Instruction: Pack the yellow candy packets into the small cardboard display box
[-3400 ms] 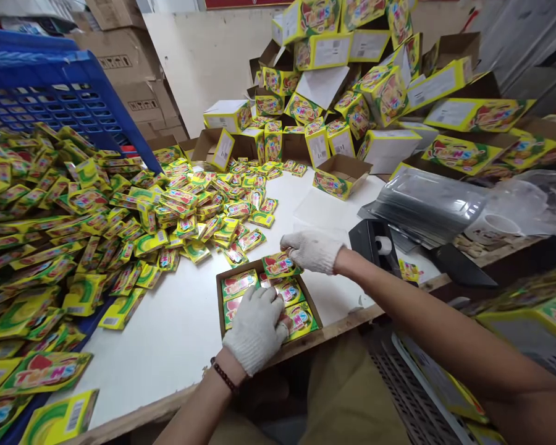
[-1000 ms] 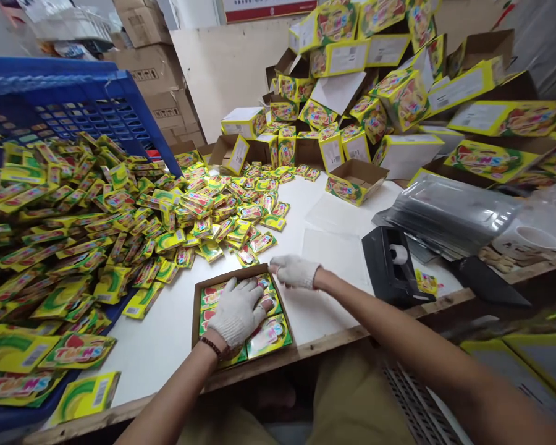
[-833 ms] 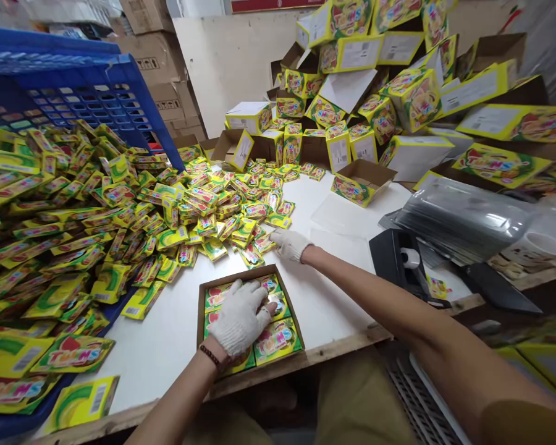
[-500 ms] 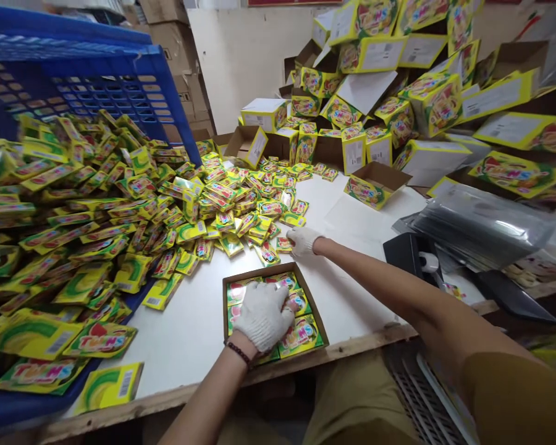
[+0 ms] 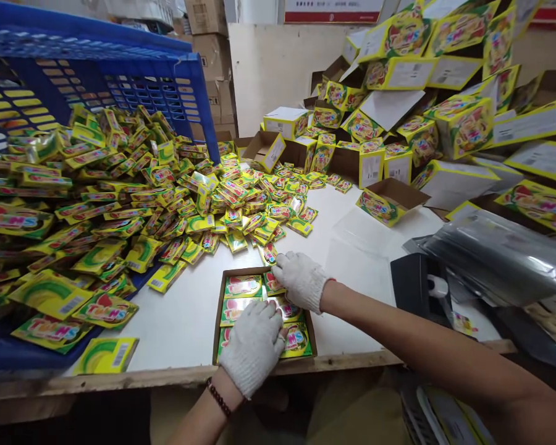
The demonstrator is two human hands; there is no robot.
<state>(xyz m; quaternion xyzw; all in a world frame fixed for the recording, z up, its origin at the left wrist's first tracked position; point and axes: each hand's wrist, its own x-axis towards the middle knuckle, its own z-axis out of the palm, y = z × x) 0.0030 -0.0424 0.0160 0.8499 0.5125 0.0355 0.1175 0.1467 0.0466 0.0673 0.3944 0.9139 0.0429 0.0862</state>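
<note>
A shallow open carton point(image 5: 218, 309) lies at the table's front edge, holding rows of small flat yellow-green packets printed with fruit. My left hand point(image 5: 254, 346), in a white knitted glove, rests on the packets with its fingers stretched out. Over the carton's far right corner is my right hand point(image 5: 303, 281), also gloved. Its fingers are bent onto a packet point(image 5: 273, 284) at the far right of the carton, and they partly cover it. Just beyond the carton's far wall lies a loose packet point(image 5: 269, 253).
A large heap of packets point(image 5: 134, 204) spills from a tipped blue crate point(image 5: 204, 105) on the left. Printed cartons point(image 5: 445, 123) are piled at the back right. A black tape dispenser point(image 5: 414, 287) and clear plastic sheets point(image 5: 491, 253) lie on the right.
My right hand has come back from the loose packets to the carton, with a packet now under its fingers there. My left hand has shifted slightly toward the near side. The view has turned slightly.
</note>
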